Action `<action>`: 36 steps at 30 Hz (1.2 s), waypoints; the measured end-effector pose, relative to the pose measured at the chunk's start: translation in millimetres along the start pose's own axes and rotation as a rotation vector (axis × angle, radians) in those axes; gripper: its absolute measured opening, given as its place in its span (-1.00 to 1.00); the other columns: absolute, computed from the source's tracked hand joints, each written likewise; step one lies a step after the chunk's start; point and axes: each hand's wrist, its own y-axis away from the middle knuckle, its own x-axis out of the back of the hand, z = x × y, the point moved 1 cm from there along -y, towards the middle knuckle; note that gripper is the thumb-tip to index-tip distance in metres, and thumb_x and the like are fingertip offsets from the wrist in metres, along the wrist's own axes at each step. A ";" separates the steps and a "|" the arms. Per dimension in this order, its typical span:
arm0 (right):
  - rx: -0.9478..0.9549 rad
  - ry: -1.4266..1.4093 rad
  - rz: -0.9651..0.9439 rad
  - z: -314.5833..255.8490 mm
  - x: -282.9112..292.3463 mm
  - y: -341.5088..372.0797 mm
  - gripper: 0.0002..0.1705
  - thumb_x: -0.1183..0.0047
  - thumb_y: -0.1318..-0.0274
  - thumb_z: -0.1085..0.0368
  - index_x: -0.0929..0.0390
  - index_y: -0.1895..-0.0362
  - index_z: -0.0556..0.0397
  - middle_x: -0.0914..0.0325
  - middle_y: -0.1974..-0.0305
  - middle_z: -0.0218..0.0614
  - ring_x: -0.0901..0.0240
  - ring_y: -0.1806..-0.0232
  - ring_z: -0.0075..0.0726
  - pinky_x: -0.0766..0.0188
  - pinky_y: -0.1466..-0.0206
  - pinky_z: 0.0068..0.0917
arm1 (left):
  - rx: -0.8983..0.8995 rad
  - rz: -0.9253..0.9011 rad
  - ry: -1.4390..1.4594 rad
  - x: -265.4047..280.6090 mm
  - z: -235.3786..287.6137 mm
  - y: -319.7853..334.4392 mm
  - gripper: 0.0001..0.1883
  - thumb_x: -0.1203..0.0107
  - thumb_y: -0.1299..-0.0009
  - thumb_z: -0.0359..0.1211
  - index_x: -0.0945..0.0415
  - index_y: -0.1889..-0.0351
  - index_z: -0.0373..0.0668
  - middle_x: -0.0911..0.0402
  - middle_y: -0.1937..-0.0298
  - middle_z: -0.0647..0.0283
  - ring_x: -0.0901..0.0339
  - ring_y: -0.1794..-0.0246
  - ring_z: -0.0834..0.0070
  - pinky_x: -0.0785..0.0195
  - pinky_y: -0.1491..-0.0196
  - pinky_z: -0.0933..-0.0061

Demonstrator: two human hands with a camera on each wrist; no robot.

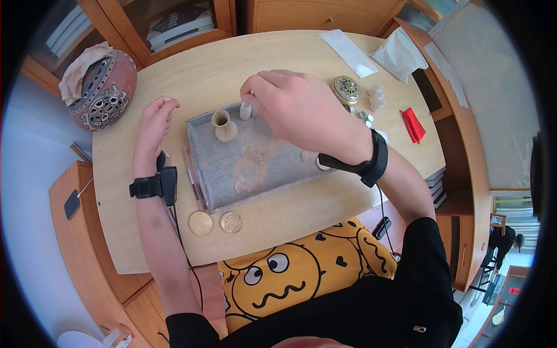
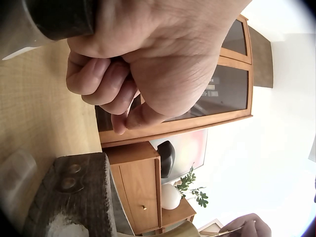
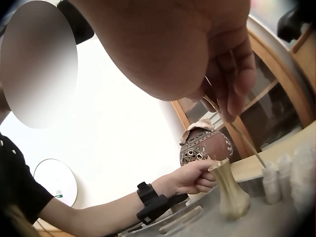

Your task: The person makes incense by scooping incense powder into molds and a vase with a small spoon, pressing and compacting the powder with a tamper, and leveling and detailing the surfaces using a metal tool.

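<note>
Right hand (image 1: 310, 113) pinches thin stick (image 3: 245, 140) | tip at white vial (image 3: 271, 186) | left hand (image 1: 154, 126) curled

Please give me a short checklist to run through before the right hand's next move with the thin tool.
1. Right hand gripping the thin tool: ok.
2. Tool's far end at the top of the small white vial: ok.
3. Vial's contents identified: cannot tell.
4. Vase upright: ok.
5. Left hand clear of the vase and vial: ok.
6. Tray free of loose powder: not ok.
</note>
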 end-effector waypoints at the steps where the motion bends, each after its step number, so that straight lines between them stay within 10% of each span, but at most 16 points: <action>1: -0.016 0.000 0.008 0.4 1.8 -0.8 -0.89 -0.06 -0.12 0.37 -0.48 0.32 0.17 -0.58 0.37 -0.13 -0.59 0.28 -0.01 -0.55 0.30 -0.19 | 0.004 -0.001 -0.004 0.0 -0.1 -0.1 -0.86 -0.04 -0.48 -0.25 -0.49 0.29 -0.06 -0.09 0.60 0.67 0.05 0.68 0.88 0.27 0.63 0.72; 36: -0.166 -0.197 0.200 -3.9 -5.6 29.2 -0.85 -0.07 -0.21 0.29 -0.55 0.34 0.12 -0.58 0.50 -0.16 -0.57 0.42 -0.01 -0.50 0.38 -0.21 | -0.002 0.034 -0.007 -2.7 2.0 2.3 -0.87 -0.05 -0.47 -0.26 -0.49 0.29 -0.07 -0.08 0.61 0.68 0.06 0.68 0.90 0.28 0.63 0.71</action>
